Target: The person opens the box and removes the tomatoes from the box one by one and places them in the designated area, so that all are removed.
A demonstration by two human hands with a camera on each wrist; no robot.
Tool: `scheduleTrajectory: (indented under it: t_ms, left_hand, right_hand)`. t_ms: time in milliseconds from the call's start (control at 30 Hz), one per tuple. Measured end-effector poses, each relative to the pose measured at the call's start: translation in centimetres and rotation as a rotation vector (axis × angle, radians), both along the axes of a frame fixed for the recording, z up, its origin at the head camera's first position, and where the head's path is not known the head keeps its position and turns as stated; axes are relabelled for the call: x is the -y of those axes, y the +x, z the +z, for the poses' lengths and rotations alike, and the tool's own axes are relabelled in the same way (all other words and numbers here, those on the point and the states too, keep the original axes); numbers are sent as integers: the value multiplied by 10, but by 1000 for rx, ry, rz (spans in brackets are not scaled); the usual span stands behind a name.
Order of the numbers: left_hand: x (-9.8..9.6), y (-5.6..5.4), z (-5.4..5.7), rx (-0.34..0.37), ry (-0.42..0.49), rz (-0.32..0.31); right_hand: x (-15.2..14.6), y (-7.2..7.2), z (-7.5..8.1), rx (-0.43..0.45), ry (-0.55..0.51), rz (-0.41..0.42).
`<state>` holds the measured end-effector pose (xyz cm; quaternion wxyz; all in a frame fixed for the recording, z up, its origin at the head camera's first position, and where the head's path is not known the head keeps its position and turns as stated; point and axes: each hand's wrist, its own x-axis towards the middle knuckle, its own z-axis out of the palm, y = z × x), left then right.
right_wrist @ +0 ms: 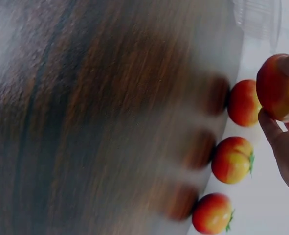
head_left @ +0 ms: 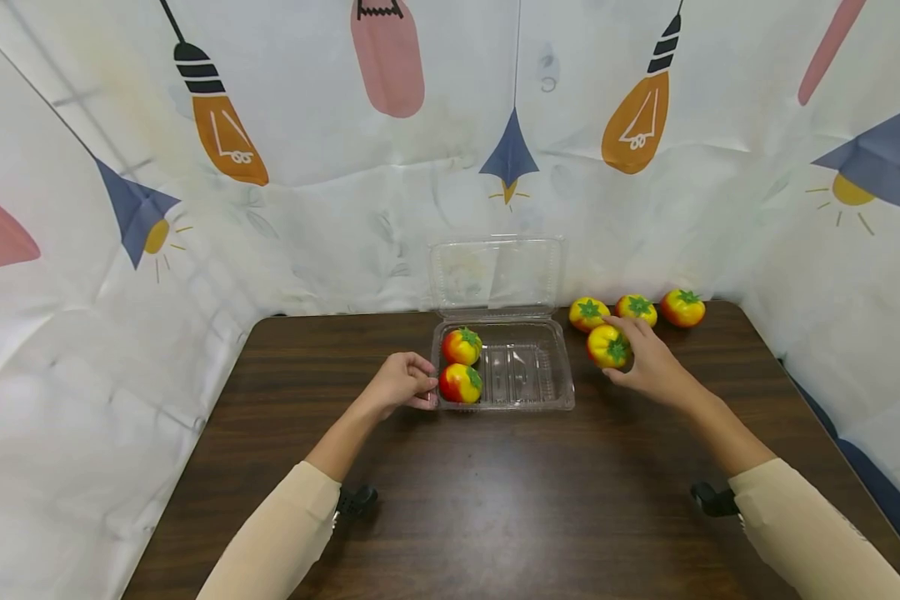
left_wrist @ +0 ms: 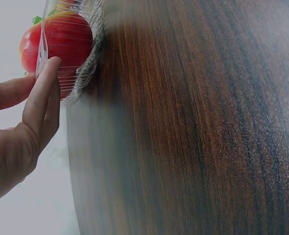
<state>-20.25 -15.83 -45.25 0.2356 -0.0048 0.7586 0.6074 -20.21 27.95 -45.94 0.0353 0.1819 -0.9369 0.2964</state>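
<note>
Taking the clear plastic box (head_left: 525, 367) on the dark wooden table (head_left: 457, 492) as the clock's centre, with twelve at the far side, its lid (head_left: 495, 275) stands raised at twelve; the left hand (head_left: 405, 381) is nearly closed at about nine, thumb and fingers pinching the rim; inside, one red-and-yellow fruit (head_left: 461, 346) sits near ten and a second fruit (head_left: 461, 383) near eight; the right hand (head_left: 648, 358) is part-way spread just short of three, its thumb and fingers gripping another fruit (head_left: 606, 347) lifted above the table; between two and three, a near fruit (head_left: 588, 314), a middle fruit (head_left: 636, 309) and a far-right fruit (head_left: 682, 308) rest in a row.
</note>
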Motion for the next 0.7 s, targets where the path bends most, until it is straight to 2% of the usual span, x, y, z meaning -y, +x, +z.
scheduleTrajectory:
  t_ms: [300,700]
  left_hand:
    - [0,1,1,6,0,2]
    - [1,0,-2,-2,0,5]
  right_hand:
    - [-6,-3,-6,105,12,-13]
    - [-5,-9,-12,161,51,-25]
